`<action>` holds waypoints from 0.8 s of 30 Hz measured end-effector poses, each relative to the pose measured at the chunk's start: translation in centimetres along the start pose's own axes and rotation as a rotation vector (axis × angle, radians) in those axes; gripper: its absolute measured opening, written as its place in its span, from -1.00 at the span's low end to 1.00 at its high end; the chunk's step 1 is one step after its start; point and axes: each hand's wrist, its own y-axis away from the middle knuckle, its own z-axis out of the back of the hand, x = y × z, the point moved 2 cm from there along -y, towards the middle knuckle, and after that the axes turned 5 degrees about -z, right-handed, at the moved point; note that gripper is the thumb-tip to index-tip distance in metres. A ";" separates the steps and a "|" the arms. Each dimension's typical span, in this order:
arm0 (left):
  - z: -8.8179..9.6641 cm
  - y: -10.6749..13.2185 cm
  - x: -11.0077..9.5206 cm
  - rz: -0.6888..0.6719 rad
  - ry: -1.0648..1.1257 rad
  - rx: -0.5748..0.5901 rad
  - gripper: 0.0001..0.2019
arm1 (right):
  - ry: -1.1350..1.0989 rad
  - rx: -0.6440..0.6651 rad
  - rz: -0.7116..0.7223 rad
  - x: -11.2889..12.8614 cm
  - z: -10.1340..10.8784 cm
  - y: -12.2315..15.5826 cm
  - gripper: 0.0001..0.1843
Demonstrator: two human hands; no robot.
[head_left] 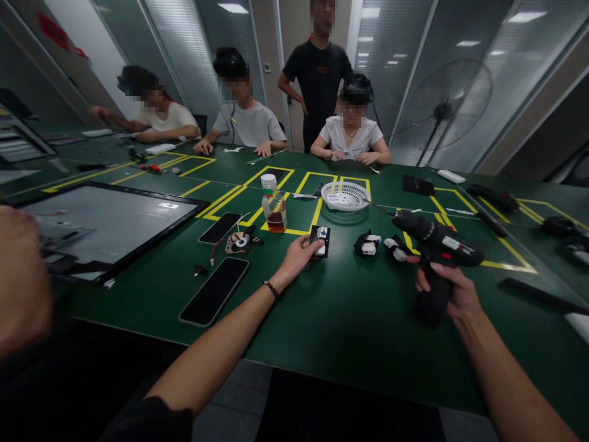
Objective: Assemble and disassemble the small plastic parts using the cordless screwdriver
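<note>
My right hand [460, 294] is wrapped round the grip of a black cordless drill [435, 239], raised over the right side of the table. Its long thin bit points left toward the white basket [346, 195]. With fingers closed, my left hand [299, 252] grips a small flat black piece with a white and blue part on top [321, 233], low at the tabletop. Between the two hands lie two small black-and-white bundles, one a black piece with white blocks [369, 244], the other a crumpled piece [396, 248] near the drill.
Left of my left arm lie two phones [215, 291] and a small motor-like part with wires [239, 243]. A bottle of amber liquid [275, 205] stands behind. A large flat panel [124, 215] fills the left. Another person's arm [23, 282] enters there; several people are across the table.
</note>
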 end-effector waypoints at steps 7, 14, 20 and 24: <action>-0.2 0.0 0.3 -0.059 -0.056 -0.023 -0.55 | -0.076 0.147 -0.089 0.3 -1.3 0.5 -0.58; -0.4 0.9 -0.3 -0.160 -0.201 -0.087 -0.45 | -0.038 0.206 -0.103 -0.9 -2.4 0.6 -0.76; -1.0 1.3 -0.5 -0.166 -0.240 -0.096 -0.42 | -0.030 0.229 -0.121 -1.6 -1.6 1.1 -0.74; -1.1 1.4 -0.5 -0.177 -0.256 -0.092 -0.36 | -0.048 0.225 -0.124 -1.8 -1.4 1.1 -0.73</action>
